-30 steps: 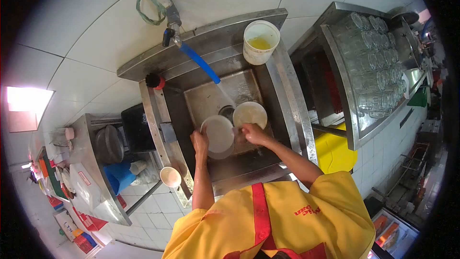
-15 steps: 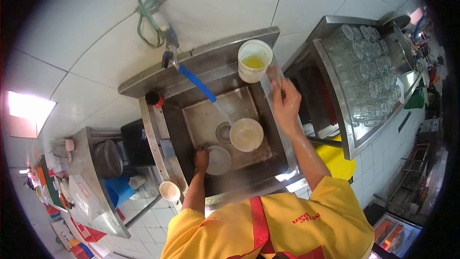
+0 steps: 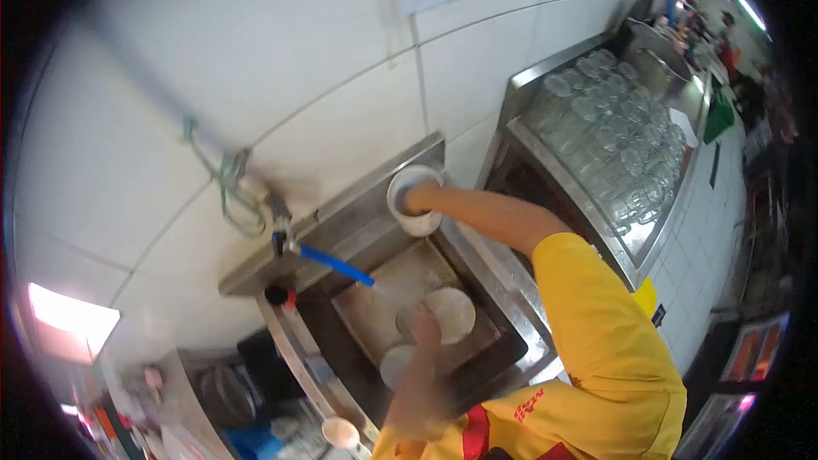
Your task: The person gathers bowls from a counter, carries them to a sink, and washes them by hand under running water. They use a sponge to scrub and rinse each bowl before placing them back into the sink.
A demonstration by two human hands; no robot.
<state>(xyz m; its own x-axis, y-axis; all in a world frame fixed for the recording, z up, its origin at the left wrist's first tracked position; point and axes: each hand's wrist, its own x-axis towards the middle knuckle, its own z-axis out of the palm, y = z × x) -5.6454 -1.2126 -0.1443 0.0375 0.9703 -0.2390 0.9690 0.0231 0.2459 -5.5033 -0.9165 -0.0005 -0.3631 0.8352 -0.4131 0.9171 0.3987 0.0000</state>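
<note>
My right hand reaches down inside the white tub on the sink's back right corner; its fingers are hidden in there. In the steel sink, my left hand is blurred over the left edge of a round whitish container; its fingers cannot be made out. A second round, paler piece lies nearer me, partly behind my left forearm. A blue hose on the wall tap points into the sink.
Many clear glass mugs stand on the steel counter at the right, with a large metal pot behind them. A small cup sits by the sink's front left edge. A black and red object is at the back left corner.
My right hand has gone from beside the tub into it. My left hand has moved from the paler piece to the whitish container. The view has shifted.
</note>
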